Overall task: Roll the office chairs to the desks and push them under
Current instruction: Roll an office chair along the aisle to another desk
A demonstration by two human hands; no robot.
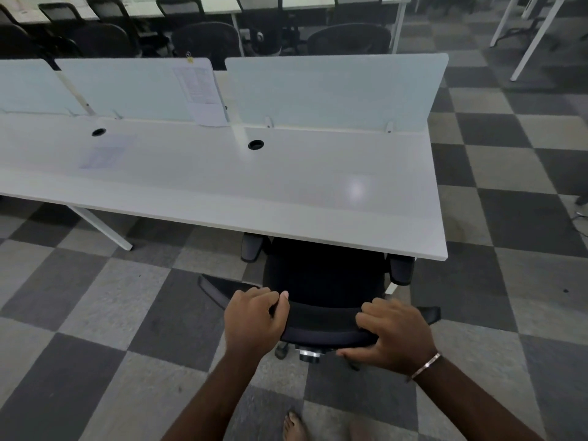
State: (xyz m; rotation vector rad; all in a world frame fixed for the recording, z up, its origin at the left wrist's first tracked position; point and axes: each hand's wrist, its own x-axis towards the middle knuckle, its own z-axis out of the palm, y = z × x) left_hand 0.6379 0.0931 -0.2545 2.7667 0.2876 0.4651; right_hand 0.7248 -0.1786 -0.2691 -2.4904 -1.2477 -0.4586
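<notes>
A black office chair (321, 278) stands at the right end of a long white desk (286, 192), its seat front and both armrests partly beneath the desk edge. My left hand (254, 319) grips the left part of the backrest's top edge. My right hand (394, 335), with a bangle at the wrist, grips the right part of the same edge. The chair's base is mostly hidden; a chrome hub and one caster show under the backrest.
Frosted divider panels (334, 90) stand along the desk's back, one with a paper sheet (200, 93) clipped on. Several black chairs (206, 39) sit at desks behind. A slanted white desk leg (101, 229) stands left. Checkered carpet (95, 313) covers the floor. A bare foot (294, 424) is below.
</notes>
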